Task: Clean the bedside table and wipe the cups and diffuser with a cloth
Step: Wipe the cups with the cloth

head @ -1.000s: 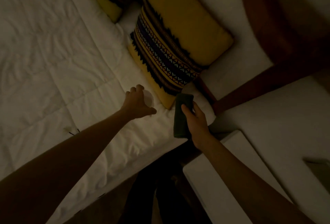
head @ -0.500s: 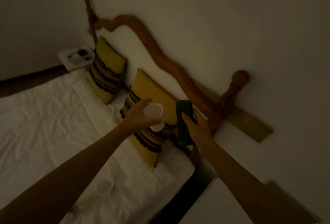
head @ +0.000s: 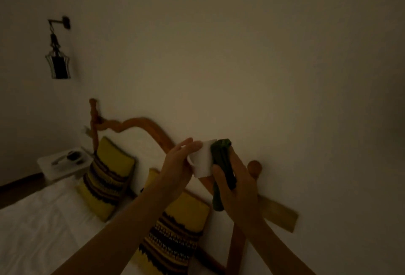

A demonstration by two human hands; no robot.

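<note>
White ceramic, a small cup (head: 202, 159), is held up in the air in front of the bare wall (head: 241, 55), well above the bed (head: 43, 220). The left hand (head: 175, 166) grips its handle side, fingers curled around it with the fingertips (head: 192, 143) over the rim. The right hand (head: 235, 181) pinches a folded dark green cloth (head: 222, 165) between thumb and fingers, pressing it against the cup's other side. I cannot see inside the cup. Open air surrounds both hands. Below them runs the curved wooden headboard (head: 140, 124), with two yellow patterned pillows (head: 107, 178) leaning on it. Far left, a white bedside table (head: 47, 166) carries dark items too dim to name; a lantern (head: 58, 64) hangs above.
</note>
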